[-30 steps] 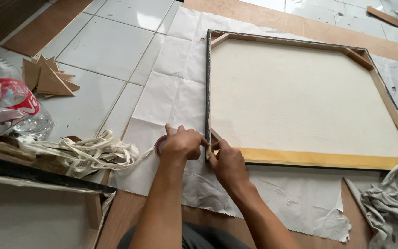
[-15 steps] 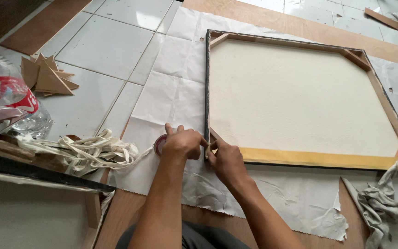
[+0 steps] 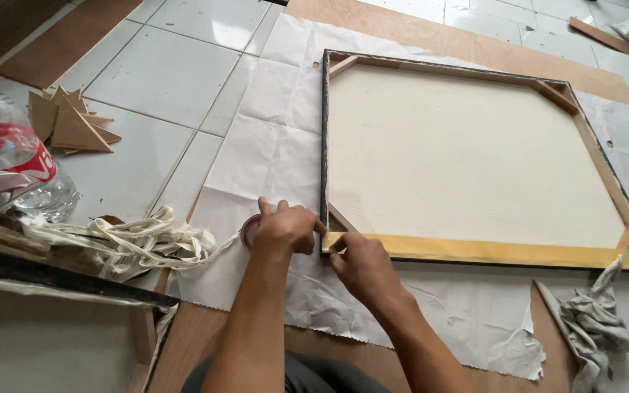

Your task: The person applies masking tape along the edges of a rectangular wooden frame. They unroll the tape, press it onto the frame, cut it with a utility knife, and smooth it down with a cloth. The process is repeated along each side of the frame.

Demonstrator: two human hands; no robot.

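Little has changed since a second ago: at lower centre, the left hand [image 3: 283, 228] still grips a tape roll [image 3: 250, 231] while the right hand [image 3: 359, 263] pinches tape onto the canvas frame [image 3: 475, 251] corner.

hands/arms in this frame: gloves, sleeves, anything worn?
Both bare. The left hand and right hand have no gloves, and I can see no rings. Both forearms are uncovered up to the frame edge: no sleeves, watch or bands in view. Dark clothing shows below, between the arms.

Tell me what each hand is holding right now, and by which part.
Left hand grips a tape roll around its rim. Right hand presses on the frame at its near-left corner.
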